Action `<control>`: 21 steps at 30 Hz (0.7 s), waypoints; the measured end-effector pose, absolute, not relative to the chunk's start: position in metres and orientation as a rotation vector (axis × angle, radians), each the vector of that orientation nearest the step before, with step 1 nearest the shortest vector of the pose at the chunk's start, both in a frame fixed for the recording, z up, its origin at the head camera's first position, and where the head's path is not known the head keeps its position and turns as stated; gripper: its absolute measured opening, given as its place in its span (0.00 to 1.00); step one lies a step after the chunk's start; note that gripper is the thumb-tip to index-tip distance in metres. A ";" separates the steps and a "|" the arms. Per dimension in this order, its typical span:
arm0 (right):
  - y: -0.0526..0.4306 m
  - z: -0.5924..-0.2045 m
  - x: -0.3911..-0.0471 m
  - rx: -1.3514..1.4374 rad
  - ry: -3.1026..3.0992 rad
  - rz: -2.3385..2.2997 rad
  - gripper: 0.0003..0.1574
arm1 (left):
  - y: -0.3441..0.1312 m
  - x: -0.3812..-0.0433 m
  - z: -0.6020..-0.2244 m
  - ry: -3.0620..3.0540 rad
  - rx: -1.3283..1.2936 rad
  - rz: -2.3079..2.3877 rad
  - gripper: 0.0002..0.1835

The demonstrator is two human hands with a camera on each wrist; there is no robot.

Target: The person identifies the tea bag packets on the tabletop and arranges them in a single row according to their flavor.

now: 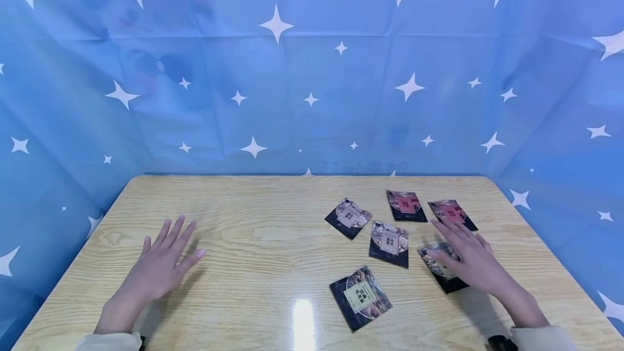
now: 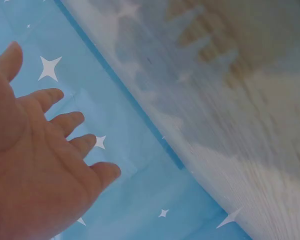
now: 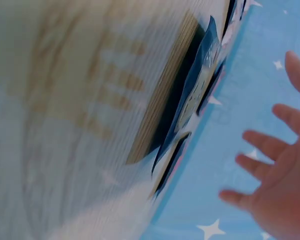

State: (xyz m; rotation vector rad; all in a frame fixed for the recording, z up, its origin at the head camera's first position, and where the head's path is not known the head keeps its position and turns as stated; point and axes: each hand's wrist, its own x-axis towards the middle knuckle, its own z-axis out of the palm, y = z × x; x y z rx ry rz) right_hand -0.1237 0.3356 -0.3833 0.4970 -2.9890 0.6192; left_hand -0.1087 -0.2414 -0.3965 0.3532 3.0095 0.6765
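Note:
My left hand [image 1: 158,270] is held over the left part of the wooden table [image 1: 244,221], fingers spread and nothing in them. Over on the right, my right hand [image 1: 470,259] hovers with spread fingers above a dark sachet [image 1: 450,284] with a pale green label, hiding part of it. Just past its fingertips lies a sachet with a red label [image 1: 452,213], and another red-labelled sachet [image 1: 406,206] is to the left of that. Two sachets with pinkish labels, one farther back [image 1: 348,218] and one nearer [image 1: 389,243], lie left of the hand. A green-labelled sachet [image 1: 361,298] is closest to the front.
A blue cloth with white stars [image 1: 312,69] hangs behind the table and along both sides. The table's back edge [image 1: 273,176] runs against it. A bright light reflection shows on the tabletop near the front middle.

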 end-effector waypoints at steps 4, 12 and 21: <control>0.339 -0.381 -0.120 0.532 -2.973 0.788 0.37 | -0.239 -0.111 -0.394 3.001 0.399 0.741 0.38; 0.351 -0.382 -0.112 0.546 -3.012 0.853 0.27 | -0.223 -0.117 -0.394 2.907 0.488 0.970 0.36; 0.358 -0.386 -0.109 0.562 -3.058 0.888 0.28 | -0.192 -0.124 -0.395 2.801 0.586 1.032 0.36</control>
